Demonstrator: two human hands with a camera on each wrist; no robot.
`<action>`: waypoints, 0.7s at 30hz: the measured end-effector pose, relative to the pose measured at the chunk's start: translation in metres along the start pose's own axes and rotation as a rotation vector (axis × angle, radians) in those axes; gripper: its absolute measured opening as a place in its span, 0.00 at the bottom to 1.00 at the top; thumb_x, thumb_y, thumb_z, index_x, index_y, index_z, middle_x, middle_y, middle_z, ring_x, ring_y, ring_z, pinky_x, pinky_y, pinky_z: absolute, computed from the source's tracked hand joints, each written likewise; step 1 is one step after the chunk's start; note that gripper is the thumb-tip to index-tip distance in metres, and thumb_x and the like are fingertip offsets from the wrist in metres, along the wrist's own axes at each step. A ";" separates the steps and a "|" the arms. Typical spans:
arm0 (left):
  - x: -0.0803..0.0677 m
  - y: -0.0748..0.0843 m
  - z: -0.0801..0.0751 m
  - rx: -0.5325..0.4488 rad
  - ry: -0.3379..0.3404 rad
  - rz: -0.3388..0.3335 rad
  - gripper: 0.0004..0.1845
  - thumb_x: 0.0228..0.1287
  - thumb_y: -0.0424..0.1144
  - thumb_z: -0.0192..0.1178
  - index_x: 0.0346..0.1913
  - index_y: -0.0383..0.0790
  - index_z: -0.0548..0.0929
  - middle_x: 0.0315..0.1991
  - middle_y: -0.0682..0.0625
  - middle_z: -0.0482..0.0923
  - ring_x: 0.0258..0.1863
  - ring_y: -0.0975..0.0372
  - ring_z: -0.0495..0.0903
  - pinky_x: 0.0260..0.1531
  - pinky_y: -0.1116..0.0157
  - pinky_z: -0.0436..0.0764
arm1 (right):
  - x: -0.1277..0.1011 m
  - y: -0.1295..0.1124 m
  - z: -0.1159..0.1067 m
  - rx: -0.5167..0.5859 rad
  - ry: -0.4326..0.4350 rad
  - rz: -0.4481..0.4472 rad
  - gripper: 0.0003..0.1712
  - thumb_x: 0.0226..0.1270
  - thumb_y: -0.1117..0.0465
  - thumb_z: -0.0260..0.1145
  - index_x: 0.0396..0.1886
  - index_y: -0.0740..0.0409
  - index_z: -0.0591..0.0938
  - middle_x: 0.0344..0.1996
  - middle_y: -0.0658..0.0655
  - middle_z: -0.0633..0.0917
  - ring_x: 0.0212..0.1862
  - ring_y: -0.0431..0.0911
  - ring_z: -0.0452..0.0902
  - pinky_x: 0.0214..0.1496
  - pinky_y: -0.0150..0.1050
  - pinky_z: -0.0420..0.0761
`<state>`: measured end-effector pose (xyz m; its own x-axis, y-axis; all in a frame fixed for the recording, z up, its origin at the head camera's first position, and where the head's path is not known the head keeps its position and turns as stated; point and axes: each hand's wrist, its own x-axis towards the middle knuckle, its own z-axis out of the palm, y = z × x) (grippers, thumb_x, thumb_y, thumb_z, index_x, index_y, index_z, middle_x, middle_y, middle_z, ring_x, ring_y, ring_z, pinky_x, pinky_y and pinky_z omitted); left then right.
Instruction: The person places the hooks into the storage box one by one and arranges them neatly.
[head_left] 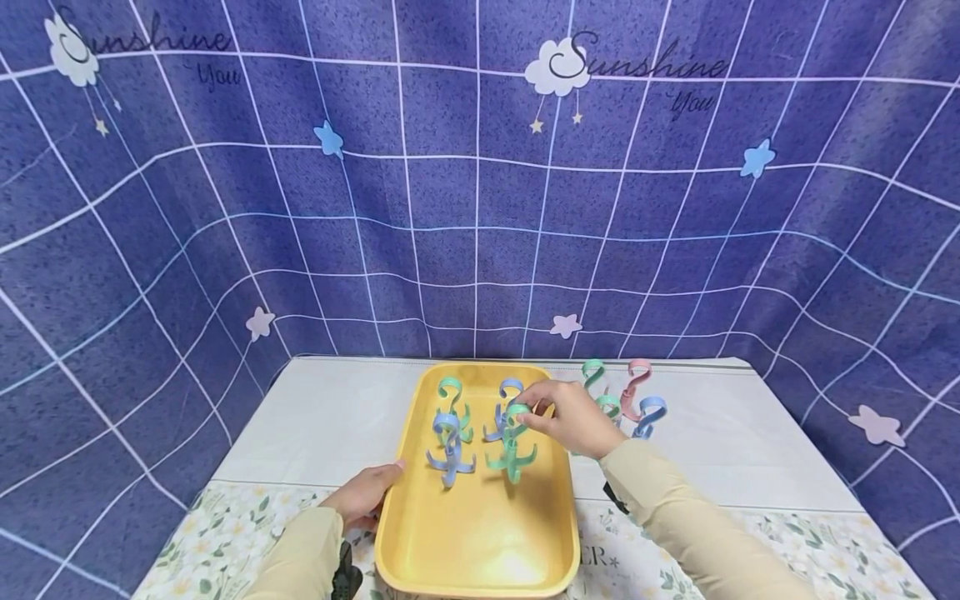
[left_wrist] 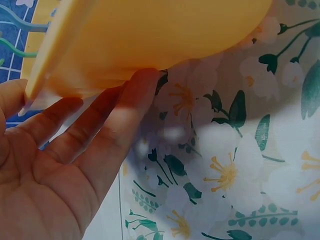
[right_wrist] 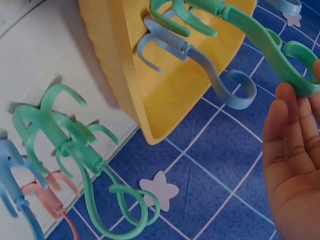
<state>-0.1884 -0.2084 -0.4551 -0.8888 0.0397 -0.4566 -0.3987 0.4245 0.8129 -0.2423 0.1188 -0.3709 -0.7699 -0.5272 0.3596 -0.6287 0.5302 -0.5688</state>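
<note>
A yellow tray [head_left: 480, 537] lies in front of me. My left hand [head_left: 363, 493] holds its left rim, thumb at the edge and fingers beneath, as the left wrist view shows. My right hand [head_left: 572, 415] pinches the curled top of a green swivel hanger hook [head_left: 512, 454] standing in the tray's right half; its pronged base is close over or on the tray floor. Left of it stands a blue hanger hook [head_left: 452, 457]. Behind are another green hook [head_left: 451, 390] and another blue hook [right_wrist: 167, 37], the latter partly hidden by my right hand in the head view.
Right of the tray, more hooks stand on the white surface: a pink one [head_left: 636, 387], a blue one [head_left: 651, 410] and two green ones [head_left: 592, 372], partly behind my right forearm. A blue grid-patterned cloth [head_left: 480, 192] hangs behind. Floral cloth [head_left: 247, 517] covers the front.
</note>
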 end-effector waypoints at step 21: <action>-0.002 0.002 -0.001 -0.009 -0.024 -0.002 0.29 0.85 0.50 0.38 0.63 0.27 0.75 0.33 0.42 0.83 0.29 0.56 0.83 0.31 0.58 0.85 | 0.000 0.011 0.022 -0.009 -0.042 0.000 0.05 0.66 0.65 0.73 0.41 0.57 0.89 0.40 0.52 0.89 0.35 0.39 0.81 0.40 0.41 0.84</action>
<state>-0.1878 -0.2086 -0.4528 -0.8823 0.0608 -0.4667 -0.4026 0.4160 0.8154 -0.2469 0.1096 -0.3933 -0.7650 -0.5541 0.3281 -0.6295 0.5363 -0.5622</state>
